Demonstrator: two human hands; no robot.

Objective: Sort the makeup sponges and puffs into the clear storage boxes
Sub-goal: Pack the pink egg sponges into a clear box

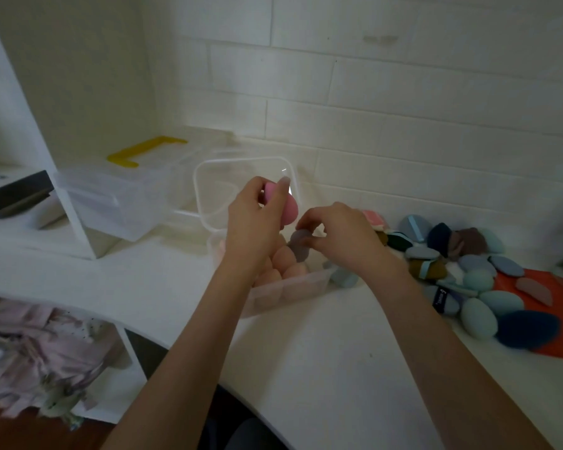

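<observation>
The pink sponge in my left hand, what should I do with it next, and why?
Probably lower the pink sponge into the open clear box. Your left hand holds it just above the peach sponges already packed there, while your right hand pinches a grey sponge at the box.

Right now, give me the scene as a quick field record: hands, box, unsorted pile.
left hand: holds pink sponge above the box
right hand: pinches grey-mauve sponge over the box
open clear box: holds peach sponges, lid tipped up behind
unsorted pile: blue, teal, navy and brown sponges and puffs, right of the box, partly on orange sheet
lidded clear box: yellow handle, back left
</observation>
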